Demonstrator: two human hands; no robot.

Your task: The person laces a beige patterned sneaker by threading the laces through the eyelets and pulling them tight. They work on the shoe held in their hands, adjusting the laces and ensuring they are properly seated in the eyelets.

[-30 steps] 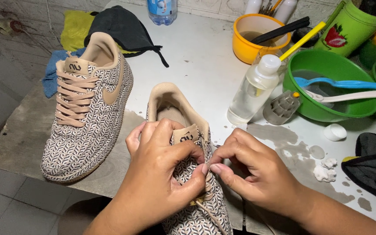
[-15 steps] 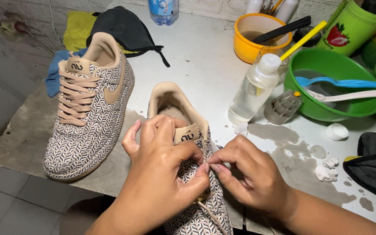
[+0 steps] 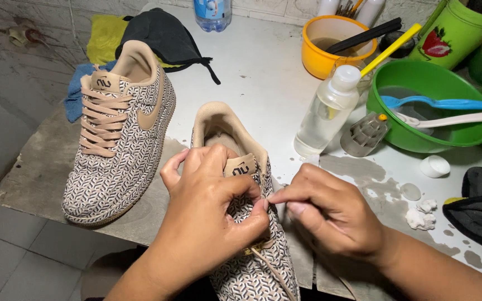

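Both forearms bare — no sleeves, no rings.

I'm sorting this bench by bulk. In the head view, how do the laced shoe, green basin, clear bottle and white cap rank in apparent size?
1. laced shoe, though it sits nearer the camera than the basin, so this top ranking is unsure
2. green basin
3. clear bottle
4. white cap

Two shoes stand on the counter (image 3: 263, 78): the laced shoe (image 3: 117, 145) to the left, the near shoe (image 3: 241, 223) right of it, at the front edge. The left hand (image 3: 207, 217) and right hand (image 3: 330, 214) meet over the near shoe. A bottle (image 3: 327, 114) stands behind the right hand, with a basin (image 3: 419, 128) right of it and a bowl (image 3: 330, 42) behind it. Cloths (image 3: 157, 36) lie behind the laced shoe.
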